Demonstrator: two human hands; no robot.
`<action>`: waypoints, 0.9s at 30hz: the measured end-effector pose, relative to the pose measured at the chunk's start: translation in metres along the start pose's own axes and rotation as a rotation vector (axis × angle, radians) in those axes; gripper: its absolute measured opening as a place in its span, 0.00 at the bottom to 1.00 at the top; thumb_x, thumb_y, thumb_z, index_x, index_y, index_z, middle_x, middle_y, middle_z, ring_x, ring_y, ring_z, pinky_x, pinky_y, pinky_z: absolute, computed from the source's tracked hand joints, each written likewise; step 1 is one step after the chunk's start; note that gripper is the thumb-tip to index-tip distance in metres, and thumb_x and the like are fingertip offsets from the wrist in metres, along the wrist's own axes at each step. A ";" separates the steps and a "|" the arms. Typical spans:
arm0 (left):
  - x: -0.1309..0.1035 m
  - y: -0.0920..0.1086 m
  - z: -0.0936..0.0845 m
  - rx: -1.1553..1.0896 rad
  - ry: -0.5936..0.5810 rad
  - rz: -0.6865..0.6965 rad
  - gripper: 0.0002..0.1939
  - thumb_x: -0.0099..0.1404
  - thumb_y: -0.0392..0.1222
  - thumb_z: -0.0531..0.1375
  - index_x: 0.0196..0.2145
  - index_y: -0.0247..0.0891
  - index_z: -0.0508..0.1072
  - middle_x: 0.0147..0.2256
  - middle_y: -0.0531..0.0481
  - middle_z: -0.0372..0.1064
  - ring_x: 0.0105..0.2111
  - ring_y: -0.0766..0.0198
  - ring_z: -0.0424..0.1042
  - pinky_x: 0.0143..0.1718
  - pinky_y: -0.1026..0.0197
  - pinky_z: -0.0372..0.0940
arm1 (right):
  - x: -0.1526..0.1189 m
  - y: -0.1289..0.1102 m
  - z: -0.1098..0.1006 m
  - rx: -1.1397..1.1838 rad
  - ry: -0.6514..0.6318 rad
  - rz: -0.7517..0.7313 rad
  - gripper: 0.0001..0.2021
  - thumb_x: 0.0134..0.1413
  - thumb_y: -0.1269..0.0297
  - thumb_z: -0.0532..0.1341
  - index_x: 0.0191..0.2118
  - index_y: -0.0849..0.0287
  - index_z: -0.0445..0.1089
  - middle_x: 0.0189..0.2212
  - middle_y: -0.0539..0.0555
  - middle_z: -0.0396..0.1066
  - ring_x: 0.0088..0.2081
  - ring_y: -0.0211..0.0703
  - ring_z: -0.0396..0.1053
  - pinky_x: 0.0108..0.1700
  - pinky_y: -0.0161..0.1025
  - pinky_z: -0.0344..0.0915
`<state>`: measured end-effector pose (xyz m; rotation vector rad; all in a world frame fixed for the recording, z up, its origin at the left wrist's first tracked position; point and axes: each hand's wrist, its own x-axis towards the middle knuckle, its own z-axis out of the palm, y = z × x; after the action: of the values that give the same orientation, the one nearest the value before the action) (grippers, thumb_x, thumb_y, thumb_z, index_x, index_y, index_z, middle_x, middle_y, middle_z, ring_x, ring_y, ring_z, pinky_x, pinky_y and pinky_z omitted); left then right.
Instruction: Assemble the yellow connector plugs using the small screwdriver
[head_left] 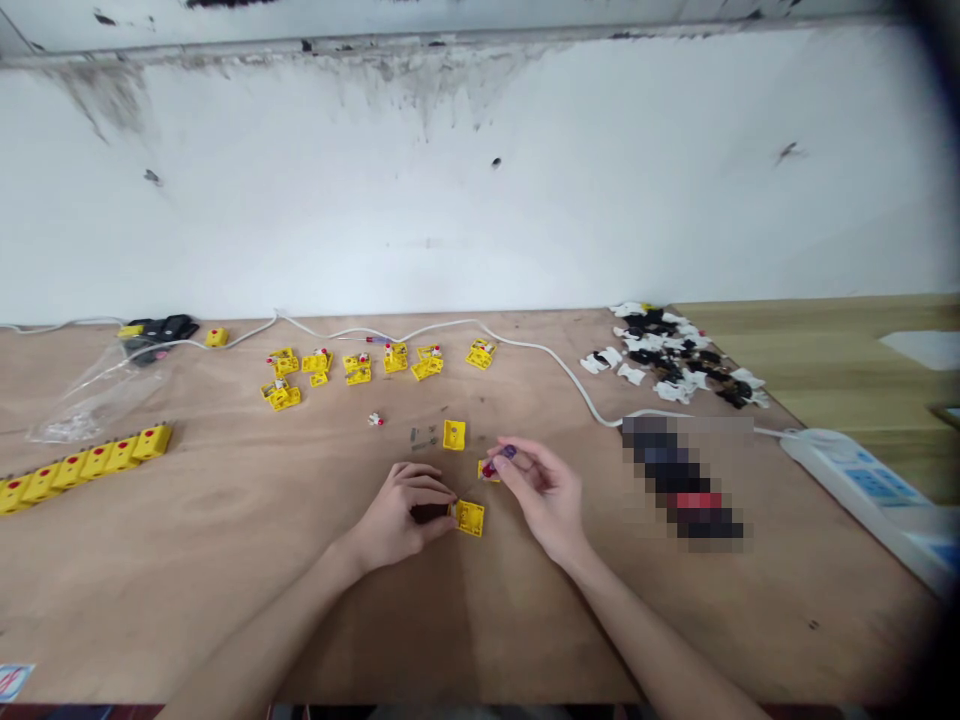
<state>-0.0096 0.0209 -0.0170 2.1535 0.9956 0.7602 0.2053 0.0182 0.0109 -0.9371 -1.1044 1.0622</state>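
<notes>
The thumb and fingers of my left hand (405, 510) are closed on the edge of an open yellow plastic case half (471, 518), whose hollow side faces up. My right hand (544, 490) pinches a small screwdriver with a purple and red handle (501, 460), its thin shaft slanting down left toward the case half. What the tip touches is too small to tell. Partly behind the right fingers lies another yellow piece (484, 474). Just beyond both hands is a yellow cover (454, 434), with small metal parts (424, 437) beside it.
Several opened yellow cases (358, 369) lie along the back, near a white cable (525, 345). A row of yellow boxes (97, 462) and a clear bag (97, 400) are at left. At right are black and white pieces (667, 355), a blurred-out object (686, 480) and a power strip (862, 490).
</notes>
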 end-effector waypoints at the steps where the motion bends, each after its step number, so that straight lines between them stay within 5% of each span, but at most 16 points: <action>1: 0.000 0.000 0.000 0.001 0.000 -0.001 0.11 0.62 0.44 0.69 0.43 0.47 0.80 0.41 0.52 0.80 0.51 0.55 0.72 0.55 0.50 0.60 | -0.001 -0.001 0.001 -0.002 -0.008 -0.011 0.10 0.56 0.64 0.69 0.44 0.54 0.76 0.35 0.53 0.79 0.34 0.41 0.79 0.37 0.37 0.80; 15: 0.002 0.007 -0.007 0.019 -0.058 0.005 0.11 0.66 0.41 0.65 0.46 0.50 0.80 0.44 0.51 0.79 0.53 0.54 0.70 0.55 0.49 0.60 | -0.011 -0.001 0.000 -0.185 -0.070 -0.127 0.11 0.58 0.67 0.67 0.47 0.53 0.76 0.38 0.55 0.78 0.38 0.45 0.77 0.40 0.42 0.78; 27: 0.004 0.003 -0.005 -0.093 -0.018 -0.050 0.09 0.60 0.42 0.70 0.40 0.45 0.80 0.43 0.50 0.79 0.51 0.53 0.72 0.56 0.48 0.61 | -0.007 0.000 0.002 -0.308 -0.110 -0.288 0.13 0.56 0.70 0.67 0.47 0.51 0.76 0.38 0.54 0.78 0.38 0.45 0.77 0.39 0.43 0.78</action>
<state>-0.0094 0.0242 -0.0108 2.0451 0.9816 0.7474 0.2024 0.0110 0.0097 -0.9313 -1.4750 0.7264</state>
